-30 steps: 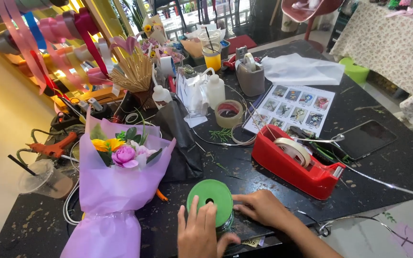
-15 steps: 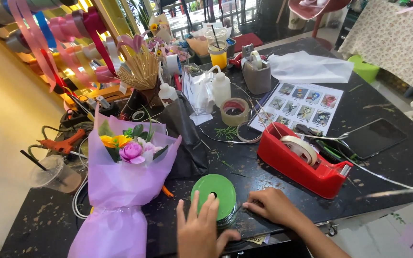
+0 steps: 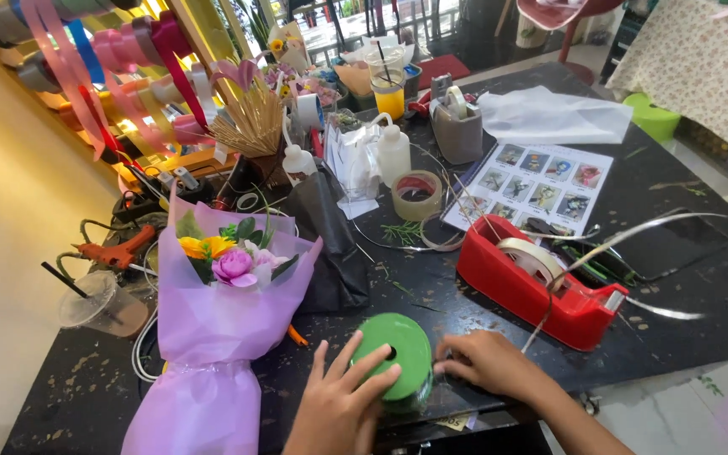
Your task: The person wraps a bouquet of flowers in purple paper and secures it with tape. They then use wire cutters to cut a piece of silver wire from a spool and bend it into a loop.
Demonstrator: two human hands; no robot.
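The left hand [image 3: 339, 409] is spread open, fingers laid flat on the green spool [image 3: 395, 364] at the near edge of the desk [image 3: 701, 295]. The right hand [image 3: 490, 366] is loosely curled beside the spool, fingertips touching its right side; nothing is seen gripped. A bouquet [image 3: 221, 312] in lilac wrap is noted just left. A red tape dispenser [image 3: 541, 291] stands to the right, a loose silver ribbon [image 3: 634, 232] arching above it. Risk judged: the spool sits close to the edge and could be pushed off; the ribbon could be snagged by the right arm.
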